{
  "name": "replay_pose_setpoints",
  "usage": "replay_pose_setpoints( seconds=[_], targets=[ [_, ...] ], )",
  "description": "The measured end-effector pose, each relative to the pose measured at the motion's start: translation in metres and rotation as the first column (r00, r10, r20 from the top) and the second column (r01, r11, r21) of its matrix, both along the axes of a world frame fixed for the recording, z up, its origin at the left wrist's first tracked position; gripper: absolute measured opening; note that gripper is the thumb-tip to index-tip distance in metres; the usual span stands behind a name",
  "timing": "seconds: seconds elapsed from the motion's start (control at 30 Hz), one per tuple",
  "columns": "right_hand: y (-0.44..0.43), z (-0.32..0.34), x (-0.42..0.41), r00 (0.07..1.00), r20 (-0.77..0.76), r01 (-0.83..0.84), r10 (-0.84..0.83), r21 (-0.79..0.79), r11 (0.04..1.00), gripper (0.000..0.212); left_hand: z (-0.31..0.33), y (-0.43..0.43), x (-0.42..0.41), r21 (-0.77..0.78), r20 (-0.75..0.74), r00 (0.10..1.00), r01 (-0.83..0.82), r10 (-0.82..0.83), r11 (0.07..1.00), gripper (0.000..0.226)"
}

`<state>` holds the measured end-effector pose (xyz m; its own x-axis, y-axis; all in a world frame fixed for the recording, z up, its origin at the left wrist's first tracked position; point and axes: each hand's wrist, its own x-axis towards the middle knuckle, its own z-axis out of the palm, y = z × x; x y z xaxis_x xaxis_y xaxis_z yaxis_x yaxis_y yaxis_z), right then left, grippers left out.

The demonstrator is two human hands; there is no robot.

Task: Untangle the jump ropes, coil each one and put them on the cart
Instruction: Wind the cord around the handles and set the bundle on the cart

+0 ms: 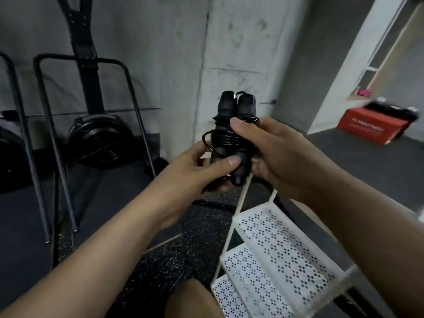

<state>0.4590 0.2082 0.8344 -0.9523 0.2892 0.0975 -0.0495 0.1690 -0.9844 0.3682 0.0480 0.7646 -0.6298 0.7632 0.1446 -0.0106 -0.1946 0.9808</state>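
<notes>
A black jump rope [231,125] is held upright in front of me, its two handles side by side and its cord wound in several turns around them. My left hand [195,171] grips the lower part of the handles, thumb across the front. My right hand [270,152] grips the bundle from the right, thumb pressing on the wound cord. One loose loop of cord sticks out at the left. The white perforated cart [275,244] stands below and to the right, its tiers bare where visible.
Black fan-type exercise machines [101,138] with metal frames stand at the left against a concrete wall. A red box [371,129] lies on the floor at the far right. The floor is dark speckled rubber. My knee [190,299] shows at the bottom.
</notes>
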Motion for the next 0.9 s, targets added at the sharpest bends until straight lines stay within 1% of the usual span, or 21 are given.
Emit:
replay_pose_setpoints(
  seconds=[0.07,0.1,0.13,0.2,0.33,0.47,0.5,0.6,0.7,0.8,0.9],
  targets=[
    [0.015,0.019,0.02,0.998,-0.004,0.068,-0.068,0.001,0.998,0.069,0.014,0.017,0.015,0.005,-0.039,0.999,0.012,-0.012,1.0,0.043],
    [0.025,0.029,0.03,0.994,-0.004,0.106,-0.106,0.046,0.993,0.074,0.021,0.026,0.021,0.0,-0.059,0.998,0.023,-0.023,1.0,0.041],
    [0.034,0.039,0.04,0.992,0.006,0.126,-0.127,0.109,0.986,0.073,0.027,0.034,0.026,-0.01,-0.089,0.996,0.028,-0.029,1.0,0.04],
    [0.055,0.055,0.056,0.988,0.048,0.131,-0.143,0.202,0.971,0.06,0.039,0.05,0.032,-0.036,-0.168,0.985,0.021,-0.027,0.999,0.042],
    [0.102,0.068,0.072,0.987,0.119,0.086,-0.107,0.172,0.981,0.043,0.05,0.083,0.035,-0.112,-0.303,0.953,-0.047,0.011,0.993,0.05],
    [0.153,0.062,0.081,0.962,0.14,0.215,-0.236,0.15,0.965,0.038,0.049,0.12,0.043,-0.208,-0.455,0.89,-0.14,0.031,0.968,0.048],
    [0.166,0.058,0.083,0.956,0.156,0.223,-0.247,0.154,0.963,0.037,0.048,0.128,0.044,-0.231,-0.49,0.871,-0.172,0.039,0.958,0.047],
    [0.196,0.042,0.09,0.939,0.257,0.179,-0.227,0.198,0.964,0.037,0.041,0.148,0.049,-0.281,-0.567,0.821,-0.266,0.064,0.922,0.046],
    [0.217,0.026,0.093,0.897,0.371,0.186,-0.239,0.173,0.967,0.039,0.033,0.162,0.048,-0.308,-0.601,0.795,-0.323,0.08,0.895,0.045],
    [0.232,0.01,0.09,0.849,0.471,0.187,-0.24,0.157,0.97,0.048,0.024,0.173,0.045,-0.342,-0.616,0.786,-0.331,0.056,0.88,0.044],
    [0.239,-0.004,0.083,0.816,0.526,0.173,-0.238,0.17,0.97,0.055,0.018,0.178,0.049,-0.399,-0.631,0.775,-0.297,-0.025,0.868,0.056]
  ],
)
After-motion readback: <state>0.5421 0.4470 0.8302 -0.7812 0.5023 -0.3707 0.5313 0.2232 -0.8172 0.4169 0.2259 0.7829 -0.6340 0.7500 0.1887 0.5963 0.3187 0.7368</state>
